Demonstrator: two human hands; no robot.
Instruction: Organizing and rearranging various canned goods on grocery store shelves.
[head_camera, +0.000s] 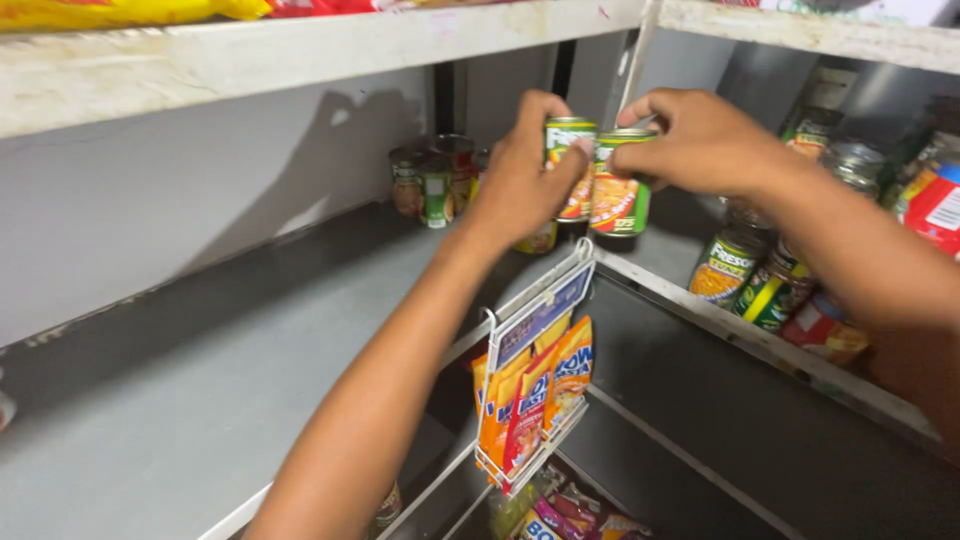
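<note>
My left hand (520, 180) grips a green and orange tin can (573, 170) from its left side, in the back corner of a grey shelf (200, 390). My right hand (700, 140) holds the top of a second, similar can (620, 195) right beside the first. Both cans are upright and close together, above another can (540, 240) partly hidden under my left hand. A cluster of several more cans (432, 180) stands further left at the back of the shelf.
Cans and jars (760, 280) crowd the right-hand shelf. A wire rack (535, 385) with orange sachets hangs off the shelf's front edge. An upper shelf (300, 50) runs overhead. Packets (570, 515) lie on a lower shelf.
</note>
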